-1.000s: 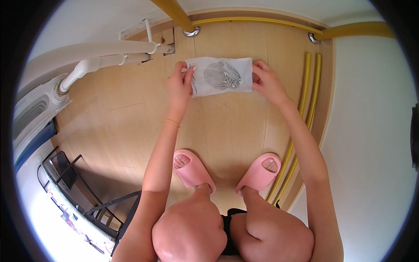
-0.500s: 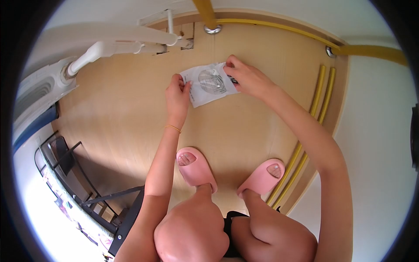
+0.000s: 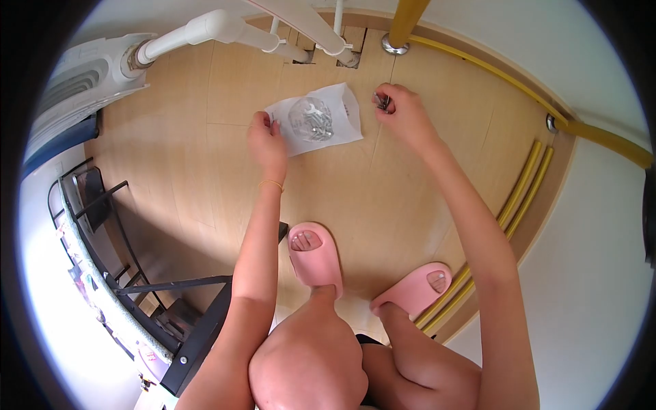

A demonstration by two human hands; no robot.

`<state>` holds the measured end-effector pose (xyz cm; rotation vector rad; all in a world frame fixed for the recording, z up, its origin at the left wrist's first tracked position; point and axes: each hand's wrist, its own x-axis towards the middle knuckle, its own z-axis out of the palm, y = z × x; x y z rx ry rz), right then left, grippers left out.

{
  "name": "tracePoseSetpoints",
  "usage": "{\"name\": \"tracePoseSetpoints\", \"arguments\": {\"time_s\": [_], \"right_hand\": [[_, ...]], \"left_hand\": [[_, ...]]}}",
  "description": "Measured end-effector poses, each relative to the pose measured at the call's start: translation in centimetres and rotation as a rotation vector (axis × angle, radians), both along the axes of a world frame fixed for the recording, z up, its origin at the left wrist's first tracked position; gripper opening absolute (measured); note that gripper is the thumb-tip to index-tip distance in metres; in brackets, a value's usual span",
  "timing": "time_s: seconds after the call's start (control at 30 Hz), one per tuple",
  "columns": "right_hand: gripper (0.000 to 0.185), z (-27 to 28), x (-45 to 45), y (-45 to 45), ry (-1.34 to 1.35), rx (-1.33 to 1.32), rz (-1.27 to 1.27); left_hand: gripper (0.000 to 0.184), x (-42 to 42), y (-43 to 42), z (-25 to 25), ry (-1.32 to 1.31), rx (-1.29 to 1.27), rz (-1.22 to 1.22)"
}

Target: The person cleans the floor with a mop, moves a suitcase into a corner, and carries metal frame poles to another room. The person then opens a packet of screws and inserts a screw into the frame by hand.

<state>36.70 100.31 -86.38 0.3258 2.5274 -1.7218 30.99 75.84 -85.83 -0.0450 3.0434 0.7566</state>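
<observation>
A white paper packet with a round clear window is held just above the floor. Silvery metal pieces, which look like screws, show through the window. My left hand pinches the packet at its left edge. To the right, apart from the packet, my right hand is closed around a few small metal pieces. Their exact kind is too small to make out, and the fingers partly cover them.
Two golden tubes lie along the right wall. Upright golden poles stand at the back on metal feet. White pipes and a radiator are at upper left, a black metal frame at lower left. Pink slippers rest on the wooden floor.
My right hand has come out of the packet's right end and moved away to the right, with metal pieces in it. The packet's metal contents have shifted, and the whole view has tilted slightly.
</observation>
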Motion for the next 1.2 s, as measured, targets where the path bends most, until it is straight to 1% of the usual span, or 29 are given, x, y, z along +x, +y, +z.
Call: {"name": "tracePoseSetpoints", "arguments": {"time_s": [0.03,0.07,0.13,0.17,0.23,0.27,0.33,0.47,0.53,0.67,0.73,0.77,0.83,0.87,0.93,0.97,1.03,1.07,1.13,1.17,1.2], "right_hand": [[0.025,0.1,-0.1,0.3,-0.032,-0.061,0.026],[0.025,0.1,-0.2,0.5,-0.032,-0.063,0.026],[0.030,-0.2,-0.2,0.6,0.000,0.023,0.077],[0.030,-0.3,-0.1,0.7,-0.002,0.021,0.077],[0.036,-0.3,0.3,0.7,0.036,0.054,0.062],[0.036,-0.3,0.4,0.7,0.033,0.054,0.062],[0.041,-0.2,0.5,0.6,0.049,-0.044,0.056],[0.043,1.1,0.9,1.0,-0.035,-0.128,0.063],[0.042,1.3,1.1,1.4,-0.041,-0.114,0.040],[0.038,0.4,1.6,2.0,0.040,-0.061,0.002],[0.030,0.3,1.9,2.3,-0.059,-0.047,0.044],[0.030,0.1,1.9,2.3,-0.057,-0.048,0.045],[0.022,-0.3,1.9,2.3,0.058,0.069,0.131],[0.022,-0.5,1.9,2.3,0.056,0.071,0.129],[0.015,-0.6,1.9,2.2,0.170,0.165,0.160],[0.015,-0.5,1.8,2.3,0.172,0.167,0.160],[0.008,0.0,1.8,2.6,0.067,-0.008,0.116],[0.008,0.4,2.0,3.0,0.067,0.005,0.109],[0.003,1.7,2.2,3.8,-0.169,-0.445,-0.024],[0.003,2.0,2.2,4.5,-0.168,-0.433,-0.030],[0.003,2.5,2.3,5.5,-0.106,-0.485,-0.097]], "left_hand": [[0.020,-0.1,-0.1,0.0,-0.004,0.018,0.022],[0.020,-0.1,-0.1,-0.1,-0.004,0.016,0.022],[0.031,-0.1,1.1,0.8,0.212,-0.028,0.030],[0.031,0.0,1.7,1.3,0.210,-0.029,0.029],[0.039,0.4,3.1,2.6,0.229,0.021,-0.034],[0.039,0.8,3.6,2.8,0.226,0.020,-0.034],[0.034,1.6,4.4,3.0,0.236,0.079,-0.161],[0.031,4.0,5.9,2.3,0.155,0.178,-0.126],[0.028,5.2,6.8,2.7,0.109,0.317,-0.122],[0.026,7.1,7.6,2.3,0.051,0.370,-0.126],[0.023,8.0,7.4,1.5,0.066,0.347,-0.259],[0.023,8.3,7.4,1.0,0.068,0.346,-0.258],[0.020,8.5,7.6,0.7,0.073,0.382,-0.294],[0.020,8.3,7.6,0.5,0.072,0.383,-0.296],[0.019,7.2,8.0,0.5,0.104,0.368,-0.286],[0.019,7.0,8.2,0.7,0.106,0.370,-0.286],[0.018,6.5,9.2,1.1,0.116,0.434,-0.344],[0.018,6.4,9.8,1.3,0.117,0.448,-0.350],[0.015,6.4,11.2,1.8,0.033,0.529,-0.369],[0.015,6.3,12.0,2.0,0.034,0.541,-0.374],[0.012,6.2,12.7,2.2,-0.075,0.581,-0.393]]}}
